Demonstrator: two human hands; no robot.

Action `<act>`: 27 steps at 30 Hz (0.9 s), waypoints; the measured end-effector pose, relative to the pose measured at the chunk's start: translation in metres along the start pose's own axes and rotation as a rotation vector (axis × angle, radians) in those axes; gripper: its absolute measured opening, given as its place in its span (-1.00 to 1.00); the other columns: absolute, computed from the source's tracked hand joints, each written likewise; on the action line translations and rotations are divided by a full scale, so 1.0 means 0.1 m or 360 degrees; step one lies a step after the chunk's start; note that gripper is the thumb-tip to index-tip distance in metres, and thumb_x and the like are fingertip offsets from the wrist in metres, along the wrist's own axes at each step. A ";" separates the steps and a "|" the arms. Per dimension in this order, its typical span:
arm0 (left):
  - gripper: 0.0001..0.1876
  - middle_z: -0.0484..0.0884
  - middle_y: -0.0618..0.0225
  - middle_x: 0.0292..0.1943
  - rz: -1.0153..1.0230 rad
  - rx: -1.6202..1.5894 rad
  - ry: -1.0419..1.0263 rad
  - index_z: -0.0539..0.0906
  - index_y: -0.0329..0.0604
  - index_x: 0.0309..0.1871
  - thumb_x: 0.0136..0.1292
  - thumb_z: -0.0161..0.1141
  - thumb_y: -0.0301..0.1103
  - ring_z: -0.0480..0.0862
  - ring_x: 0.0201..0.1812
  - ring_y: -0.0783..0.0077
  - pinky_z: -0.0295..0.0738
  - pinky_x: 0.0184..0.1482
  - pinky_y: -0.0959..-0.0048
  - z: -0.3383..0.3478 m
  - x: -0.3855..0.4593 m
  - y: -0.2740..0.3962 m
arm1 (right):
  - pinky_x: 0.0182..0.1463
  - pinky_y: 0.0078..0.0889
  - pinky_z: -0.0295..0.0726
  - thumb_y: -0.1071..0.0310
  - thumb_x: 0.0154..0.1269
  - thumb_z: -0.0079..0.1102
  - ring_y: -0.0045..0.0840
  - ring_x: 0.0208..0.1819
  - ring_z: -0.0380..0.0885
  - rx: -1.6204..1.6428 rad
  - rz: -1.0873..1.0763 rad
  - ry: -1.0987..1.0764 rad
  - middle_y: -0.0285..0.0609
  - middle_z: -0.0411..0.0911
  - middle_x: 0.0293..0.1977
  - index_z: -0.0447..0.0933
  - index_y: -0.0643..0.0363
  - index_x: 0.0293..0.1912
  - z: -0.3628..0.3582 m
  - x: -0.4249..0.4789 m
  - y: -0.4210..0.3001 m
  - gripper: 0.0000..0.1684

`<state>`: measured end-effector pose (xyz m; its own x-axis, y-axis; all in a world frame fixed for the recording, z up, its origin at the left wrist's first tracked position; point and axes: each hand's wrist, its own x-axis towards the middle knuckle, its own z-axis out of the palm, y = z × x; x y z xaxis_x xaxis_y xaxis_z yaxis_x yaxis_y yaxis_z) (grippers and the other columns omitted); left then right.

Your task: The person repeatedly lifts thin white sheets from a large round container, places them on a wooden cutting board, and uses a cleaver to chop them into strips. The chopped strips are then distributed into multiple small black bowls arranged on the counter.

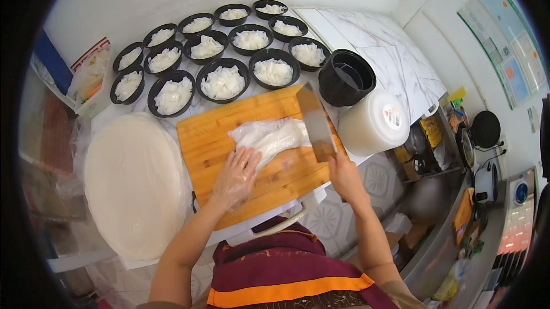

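A folded, translucent white sheet that looks like rice noodle [275, 139] lies on the wooden cutting board [206, 137]. My left hand [237, 176], in a thin clear plastic glove, rests flat with its fingertips on the near left end of the sheet. In my bare right hand [346, 176] is the handle of a cleaver [317, 124]. Its broad blade stands at the right end of the folded sheet, near the board's right edge. Whether the blade touches the board cannot be seen. Left of the board lies a large oval stack of white sheets [133, 184].
Several black bowls [223, 81] with cut white strips stand in rows behind the board. Right of it are a stack of black bowls [347, 78] and a translucent lidded stack of round containers [374, 124]. A plastic tub [92, 85] with bagged food sits far left.
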<state>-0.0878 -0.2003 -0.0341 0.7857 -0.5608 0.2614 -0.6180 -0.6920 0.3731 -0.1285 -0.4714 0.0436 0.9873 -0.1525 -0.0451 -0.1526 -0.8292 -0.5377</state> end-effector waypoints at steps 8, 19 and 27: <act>-0.52 0.35 0.07 0.23 -0.0005 0.0044 0.0009 0.35 -0.20 0.25 0.24 0.03 -0.32 0.27 0.29 0.04 0.11 0.30 0.05 0.05 0.01 -0.02 | -0.38 0.11 0.42 0.31 0.30 -0.05 0.19 -0.46 0.46 0.0029 -0.0070 -0.0001 0.30 0.48 -0.53 0.34 0.38 -0.23 -0.06 0.01 -0.11 -0.74; -0.52 0.29 0.10 0.29 -0.0038 0.0055 -0.0016 0.32 -0.16 0.28 0.29 -0.03 -0.26 0.23 0.33 0.07 0.06 0.33 0.08 0.09 -0.02 -0.07 | -0.43 0.15 0.40 0.28 0.31 -0.06 0.17 -0.51 0.46 0.0003 -0.0307 0.0082 0.30 0.47 -0.55 0.32 0.38 -0.25 0.16 0.06 -0.27 -0.72; -0.49 0.31 0.09 0.27 -0.0015 0.0065 0.0055 0.32 -0.17 0.27 0.25 0.04 -0.28 0.23 0.31 0.03 0.08 0.32 0.07 0.13 -0.05 -0.10 | -0.41 0.15 0.40 0.33 0.31 -0.10 0.16 -0.52 0.45 -0.0014 -0.0361 -0.0034 0.28 0.47 -0.57 0.30 0.38 -0.21 0.10 -0.06 -0.44 -0.75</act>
<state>-0.0862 -0.1967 -0.0503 0.7914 -0.5388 0.2887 -0.6108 -0.7156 0.3389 -0.1269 -0.4283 0.0588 0.9971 0.0496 0.0582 0.0729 -0.8457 -0.5287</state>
